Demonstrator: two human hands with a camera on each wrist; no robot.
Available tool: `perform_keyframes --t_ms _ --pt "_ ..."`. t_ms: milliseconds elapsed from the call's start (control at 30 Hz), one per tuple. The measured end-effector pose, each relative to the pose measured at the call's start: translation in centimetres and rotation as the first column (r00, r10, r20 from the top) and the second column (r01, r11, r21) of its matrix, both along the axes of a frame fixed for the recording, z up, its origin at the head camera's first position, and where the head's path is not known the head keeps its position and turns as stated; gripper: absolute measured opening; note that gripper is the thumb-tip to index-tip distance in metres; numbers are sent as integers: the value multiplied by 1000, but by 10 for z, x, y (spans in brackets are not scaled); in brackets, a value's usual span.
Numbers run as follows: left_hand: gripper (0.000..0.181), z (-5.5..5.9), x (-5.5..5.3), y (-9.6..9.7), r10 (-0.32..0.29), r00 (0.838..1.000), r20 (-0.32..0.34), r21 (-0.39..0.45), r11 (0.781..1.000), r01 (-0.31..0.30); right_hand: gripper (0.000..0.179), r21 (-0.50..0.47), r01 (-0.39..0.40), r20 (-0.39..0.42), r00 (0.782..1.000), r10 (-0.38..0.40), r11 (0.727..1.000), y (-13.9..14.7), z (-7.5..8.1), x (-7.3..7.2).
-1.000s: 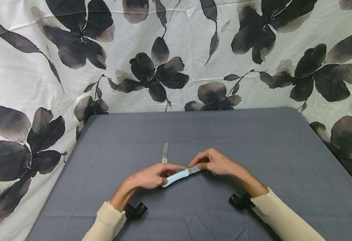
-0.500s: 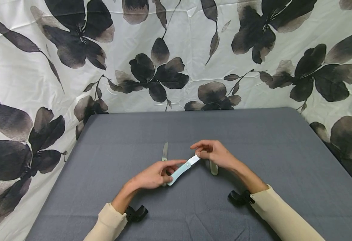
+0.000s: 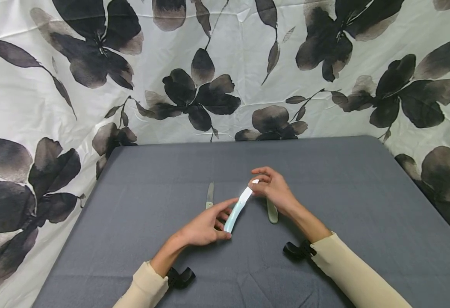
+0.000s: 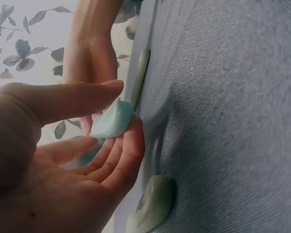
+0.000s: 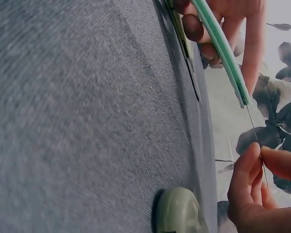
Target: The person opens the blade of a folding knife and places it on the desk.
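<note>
A folding knife with a pale blue handle and its blade out slants between both hands, raised off the table. My left hand holds the handle between thumb and fingers, the index finger reaching along it towards the pivot. Near the tip, thumb and index finger of my right hand pinch the blade, seen edge-on in the right wrist view. A second knife, its blade pointing to the back, lies by the left hand, which hides most of its green handle. Below the right hand lies another green handle.
A grey cloth covers the table. Behind it hangs a white curtain with dark flowers. Black wrist cameras sit under both forearms, the left one and the right one low over the cloth.
The blue knife has turned from nearly level to steep, its blade end moving away towards the back. My right hand went with it, uncovering the green handle. My left hand shifted slightly right.
</note>
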State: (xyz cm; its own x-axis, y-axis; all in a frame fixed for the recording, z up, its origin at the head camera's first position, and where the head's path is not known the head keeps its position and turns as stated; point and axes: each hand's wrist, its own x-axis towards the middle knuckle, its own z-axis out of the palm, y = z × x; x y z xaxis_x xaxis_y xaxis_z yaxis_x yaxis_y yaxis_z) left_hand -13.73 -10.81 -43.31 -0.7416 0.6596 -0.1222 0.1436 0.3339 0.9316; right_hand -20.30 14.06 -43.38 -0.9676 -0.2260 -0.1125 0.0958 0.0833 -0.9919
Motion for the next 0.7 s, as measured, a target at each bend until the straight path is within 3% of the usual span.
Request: perform_keyframes --t_ms 233,700 --pt "96 -8 4 6 66 997 -45 13 998 -66 49 -66 68 37 997 -65 995 -5 -4 -3" --pt "96 -14 20 26 193 965 -174 -35 979 -202 45 -78 61 21 998 -59 995 -6 -14 -2"
